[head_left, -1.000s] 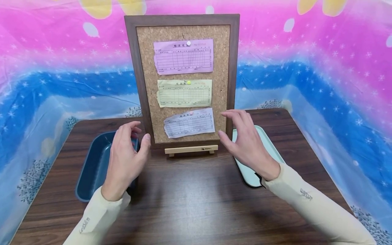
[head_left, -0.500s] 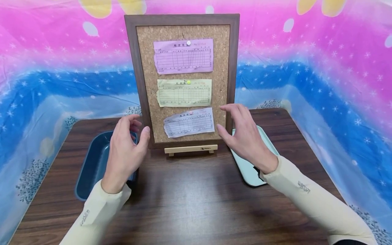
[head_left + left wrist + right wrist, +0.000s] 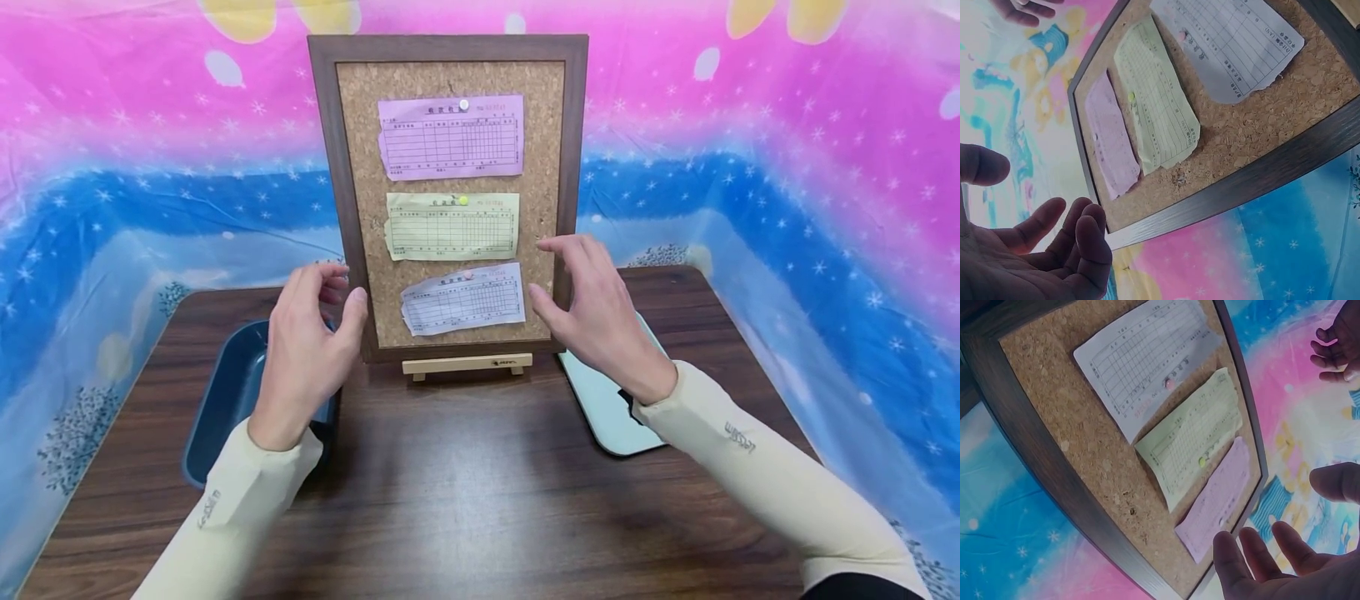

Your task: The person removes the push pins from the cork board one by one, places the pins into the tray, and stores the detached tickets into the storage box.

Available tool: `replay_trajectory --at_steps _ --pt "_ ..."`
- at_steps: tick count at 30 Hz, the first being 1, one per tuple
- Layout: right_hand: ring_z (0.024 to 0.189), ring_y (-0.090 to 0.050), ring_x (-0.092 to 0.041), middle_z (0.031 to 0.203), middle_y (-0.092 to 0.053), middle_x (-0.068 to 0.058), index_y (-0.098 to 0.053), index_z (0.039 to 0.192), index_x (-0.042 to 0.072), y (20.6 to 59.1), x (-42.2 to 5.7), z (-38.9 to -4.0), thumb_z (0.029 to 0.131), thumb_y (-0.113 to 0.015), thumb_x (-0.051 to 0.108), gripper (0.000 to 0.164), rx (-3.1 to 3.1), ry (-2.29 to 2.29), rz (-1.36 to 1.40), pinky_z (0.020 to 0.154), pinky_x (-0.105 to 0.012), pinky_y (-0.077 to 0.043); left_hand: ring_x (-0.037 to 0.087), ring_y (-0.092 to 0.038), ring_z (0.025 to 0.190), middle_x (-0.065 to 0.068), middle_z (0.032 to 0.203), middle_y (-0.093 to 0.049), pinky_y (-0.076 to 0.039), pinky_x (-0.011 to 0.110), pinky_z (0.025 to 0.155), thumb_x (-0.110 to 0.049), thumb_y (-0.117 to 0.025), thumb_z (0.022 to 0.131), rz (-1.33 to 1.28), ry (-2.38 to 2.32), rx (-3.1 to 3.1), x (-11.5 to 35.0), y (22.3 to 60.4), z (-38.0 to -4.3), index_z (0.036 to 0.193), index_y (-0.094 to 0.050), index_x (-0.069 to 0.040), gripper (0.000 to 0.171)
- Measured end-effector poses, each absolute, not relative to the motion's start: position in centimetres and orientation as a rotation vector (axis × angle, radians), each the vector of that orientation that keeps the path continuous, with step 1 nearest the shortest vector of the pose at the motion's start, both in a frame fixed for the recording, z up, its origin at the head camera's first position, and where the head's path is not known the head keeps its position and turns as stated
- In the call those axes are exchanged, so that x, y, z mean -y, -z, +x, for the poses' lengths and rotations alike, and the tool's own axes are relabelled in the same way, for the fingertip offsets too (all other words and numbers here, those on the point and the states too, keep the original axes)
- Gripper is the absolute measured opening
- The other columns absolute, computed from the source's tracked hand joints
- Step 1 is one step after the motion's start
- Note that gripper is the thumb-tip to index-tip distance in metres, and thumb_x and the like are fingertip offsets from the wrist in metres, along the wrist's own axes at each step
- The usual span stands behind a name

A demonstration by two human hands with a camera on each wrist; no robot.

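Both hands (image 3: 309, 354) (image 3: 602, 317), loosely curved and holding nothing, flank the lower half of the framed corkboard (image 3: 540, 187)

Three slips (image 3: 452, 229), three pushpins (image 3: 463, 200), one corkboard (image 3: 542, 179)

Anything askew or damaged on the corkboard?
Yes: the bottom white slip hangs askew, its right side higher, while the purple slip and yellow slip above sit nearly level. All three have ragged left edges, as if torn off.

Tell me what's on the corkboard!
The corkboard has a purple paper with a white pin, a pale green paper with a yellow pin, and a whitish paper with a pink pin. The papers hide the cork behind them.
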State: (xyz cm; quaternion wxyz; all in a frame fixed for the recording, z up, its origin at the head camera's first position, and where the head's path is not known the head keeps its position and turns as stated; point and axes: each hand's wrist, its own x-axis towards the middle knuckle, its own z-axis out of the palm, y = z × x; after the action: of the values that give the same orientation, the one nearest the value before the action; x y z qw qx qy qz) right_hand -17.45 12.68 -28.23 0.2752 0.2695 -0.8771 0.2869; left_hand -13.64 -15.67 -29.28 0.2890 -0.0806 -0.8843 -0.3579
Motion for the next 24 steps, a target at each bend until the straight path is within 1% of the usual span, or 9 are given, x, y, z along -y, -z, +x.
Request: replay_trajectory --at_steps 9,14,19,24 --pt "0.097 -0.042 -0.019 0.105 -0.048 -0.004 -0.05 0.113 0.007 27.4 -12.3 -18.2 0.078 -0.059 0.021 0.039 2.305 -0.78 0.762 0.082 -0.032 -0.032 0.016 -0.046 0.082 0.006 0.098 -0.049 -0.04 0.034 0.072 -0.031 -0.047 0.086 -0.222 0.972 2.358 15.1 28.2 -14.1 0.11 -0.049 -0.008 0.034" --pt "0.09 -0.042 -0.018 0.1 -0.048 -0.003 -0.051 0.111 0.006 26.7 -12.1 -18.8 0.078 -0.058 0.021 0.037 2.299 -0.775 0.758 0.077 -0.031 -0.032 0.016 -0.046 0.081 0.006 0.098 -0.051 -0.041 0.033 0.07 -0.032 -0.047 0.086 -0.24 0.983 2.345 15.0 27.5 -14.9 0.111 -0.049 -0.009 0.034" --pt "0.087 -0.041 -0.019 0.1 -0.048 -0.004 -0.051 0.111 0.007 26.2 -12.0 -19.5 0.078 -0.058 0.022 0.037 2.323 -0.745 0.732 0.074 -0.031 -0.031 0.017 -0.045 0.084 0.005 0.101 -0.053 -0.037 0.034 0.069 -0.032 -0.046 0.086 -0.239 0.947 2.358 15.2 27.6 -15.8 0.116 -0.048 -0.011 0.037" --pt "0.091 -0.039 -0.018 0.104 -0.046 -0.004 -0.049 0.113 0.009 26.1 -11.7 -20.4 0.079 -0.057 0.025 0.038 2.395 -0.717 0.691 0.076 -0.031 -0.032 0.018 -0.044 0.087 0.005 0.103 -0.053 -0.034 0.036 0.071 -0.032 -0.047 0.085 -0.209 0.916 2.368 15.6 28.0 -16.9 0.118 -0.047 -0.011 0.039"
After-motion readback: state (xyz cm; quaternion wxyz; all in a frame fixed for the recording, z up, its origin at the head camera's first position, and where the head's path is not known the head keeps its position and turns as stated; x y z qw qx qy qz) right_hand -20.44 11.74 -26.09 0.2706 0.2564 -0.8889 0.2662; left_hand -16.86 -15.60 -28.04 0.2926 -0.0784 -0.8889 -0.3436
